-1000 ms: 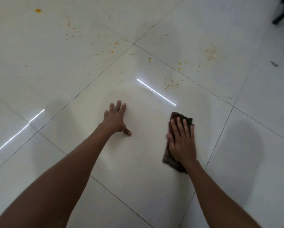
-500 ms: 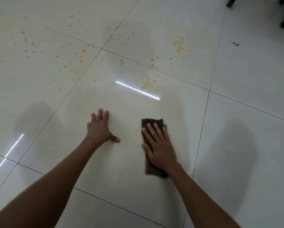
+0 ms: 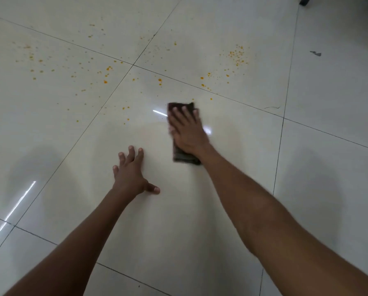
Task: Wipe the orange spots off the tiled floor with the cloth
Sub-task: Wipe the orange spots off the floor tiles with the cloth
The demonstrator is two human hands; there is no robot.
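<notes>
The tiled floor (image 3: pixel 200 221) is lying pale and glossy, its orange spots (image 3: pixel 106 70) scattering across the far tiles. The dark cloth (image 3: pixel 179 155) is lying flat under the right hand (image 3: pixel 187 131), whose 4 straight fingers are pressing it down. The left hand (image 3: pixel 131 174) is resting nearby, fingers spread, holding nothing.

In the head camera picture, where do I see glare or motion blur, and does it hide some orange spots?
Head view: a bright glare streak lies on the glossy floor just left of the cloth, and another glare streak at lower left. The right hand and cloth edges look slightly motion-blurred; the left hand is sharp. The orange spots farther away remain visible.
</notes>
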